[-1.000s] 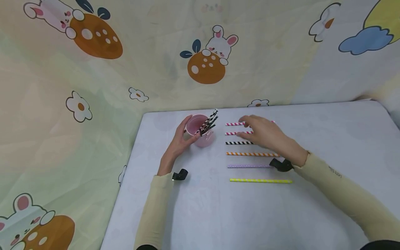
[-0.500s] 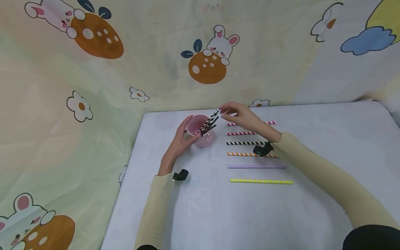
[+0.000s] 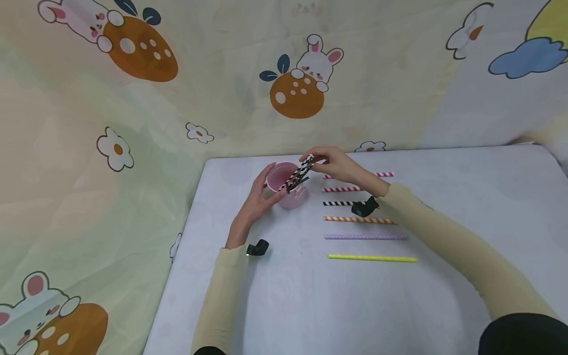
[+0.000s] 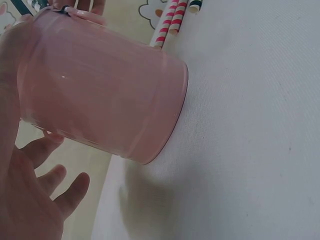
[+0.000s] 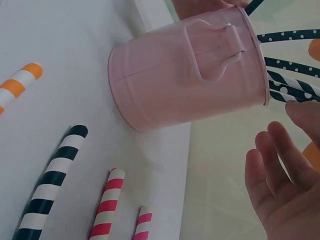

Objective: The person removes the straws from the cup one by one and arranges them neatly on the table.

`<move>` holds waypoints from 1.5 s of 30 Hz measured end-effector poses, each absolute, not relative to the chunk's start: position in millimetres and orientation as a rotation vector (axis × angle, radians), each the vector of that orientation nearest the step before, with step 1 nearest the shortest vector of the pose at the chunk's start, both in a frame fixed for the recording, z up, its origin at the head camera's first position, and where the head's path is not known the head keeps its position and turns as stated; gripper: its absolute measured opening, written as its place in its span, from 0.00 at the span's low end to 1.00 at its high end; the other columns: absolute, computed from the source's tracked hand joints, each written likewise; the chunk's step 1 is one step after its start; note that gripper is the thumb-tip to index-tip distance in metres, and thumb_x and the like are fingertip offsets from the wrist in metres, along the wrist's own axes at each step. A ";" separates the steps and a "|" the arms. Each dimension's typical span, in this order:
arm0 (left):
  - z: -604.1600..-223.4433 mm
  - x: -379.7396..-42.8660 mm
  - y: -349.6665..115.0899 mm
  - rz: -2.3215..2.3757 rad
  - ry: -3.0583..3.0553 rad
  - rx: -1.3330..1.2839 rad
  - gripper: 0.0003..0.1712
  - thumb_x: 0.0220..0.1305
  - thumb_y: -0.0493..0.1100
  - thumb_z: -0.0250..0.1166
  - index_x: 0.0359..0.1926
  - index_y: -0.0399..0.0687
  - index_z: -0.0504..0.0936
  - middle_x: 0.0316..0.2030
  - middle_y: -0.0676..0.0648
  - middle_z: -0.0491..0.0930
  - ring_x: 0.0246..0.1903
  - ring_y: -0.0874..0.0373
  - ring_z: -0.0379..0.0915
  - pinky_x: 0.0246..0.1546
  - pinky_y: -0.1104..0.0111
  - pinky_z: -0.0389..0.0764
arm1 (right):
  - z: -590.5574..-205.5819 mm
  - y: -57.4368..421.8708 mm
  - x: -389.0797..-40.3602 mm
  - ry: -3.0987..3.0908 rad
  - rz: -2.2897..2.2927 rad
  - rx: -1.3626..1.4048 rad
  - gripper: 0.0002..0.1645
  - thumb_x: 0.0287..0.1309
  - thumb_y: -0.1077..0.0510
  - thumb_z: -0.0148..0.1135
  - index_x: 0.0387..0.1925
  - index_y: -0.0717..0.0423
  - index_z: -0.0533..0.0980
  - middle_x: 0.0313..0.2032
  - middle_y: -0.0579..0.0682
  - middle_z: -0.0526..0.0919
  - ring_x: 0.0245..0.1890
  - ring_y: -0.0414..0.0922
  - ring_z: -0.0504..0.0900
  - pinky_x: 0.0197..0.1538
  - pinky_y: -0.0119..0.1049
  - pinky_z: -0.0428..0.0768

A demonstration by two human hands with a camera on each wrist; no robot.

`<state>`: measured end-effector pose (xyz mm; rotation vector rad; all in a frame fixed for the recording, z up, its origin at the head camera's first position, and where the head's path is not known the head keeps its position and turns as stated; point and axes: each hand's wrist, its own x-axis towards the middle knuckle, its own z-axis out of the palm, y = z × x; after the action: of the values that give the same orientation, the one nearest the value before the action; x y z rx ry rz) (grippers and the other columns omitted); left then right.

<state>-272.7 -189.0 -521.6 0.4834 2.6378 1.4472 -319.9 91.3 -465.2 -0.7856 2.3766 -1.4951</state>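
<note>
My left hand holds a small pink metal bucket, thumb and fingers around its sides. Several black-and-white paper straws, some striped and some dotted, stick up out of the bucket and lean right. At their upper ends, my right hand pinches straws between thumb and index finger; how many is hidden. In the right wrist view, the bucket shows its wire handle, and the right hand's other fingers extend below the straws. The left wrist view shows the bucket's plain side.
Right of the bucket, paper straws lie in parallel rows: two pink-red striped straws, a black striped straw, an orange striped straw, a lavender straw and a yellow straw. A patterned cloth hangs behind the white table.
My right hand has moved left from above the laid-out straws to the tops of the straws in the bucket and taken hold there. The left hand and bucket have stayed in place.
</note>
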 end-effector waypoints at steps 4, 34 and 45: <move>-520.4 -272.7 -188.2 1.461 2.622 0.490 0.51 0.61 0.63 0.67 0.78 0.72 0.50 0.77 0.53 0.53 0.77 0.52 0.48 0.73 0.45 0.61 | -465.2 88.6 -319.9 2.345 -1.519 -0.820 0.17 0.67 0.66 0.60 0.56 0.56 0.80 0.54 0.55 0.83 0.52 0.51 0.83 0.53 0.40 0.80; -521.9 -273.6 -188.1 1.479 2.619 0.523 0.50 0.62 0.55 0.68 0.79 0.62 0.52 0.76 0.53 0.56 0.76 0.53 0.49 0.73 0.45 0.62 | -457.0 86.8 -316.9 2.479 -1.523 -0.718 0.16 0.67 0.64 0.57 0.53 0.51 0.82 0.52 0.52 0.84 0.51 0.49 0.80 0.59 0.47 0.81; -519.9 -271.2 -186.7 1.425 2.636 0.447 0.50 0.62 0.62 0.67 0.79 0.72 0.49 0.77 0.56 0.52 0.77 0.54 0.47 0.74 0.46 0.60 | -426.9 107.9 -317.5 2.471 -1.679 -0.696 0.17 0.68 0.52 0.63 0.54 0.55 0.81 0.54 0.51 0.83 0.49 0.45 0.80 0.51 0.32 0.80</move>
<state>-271.2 -186.7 -519.9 0.4468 2.6358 1.4247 -317.5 107.9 -426.9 -0.6955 2.4711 -1.6791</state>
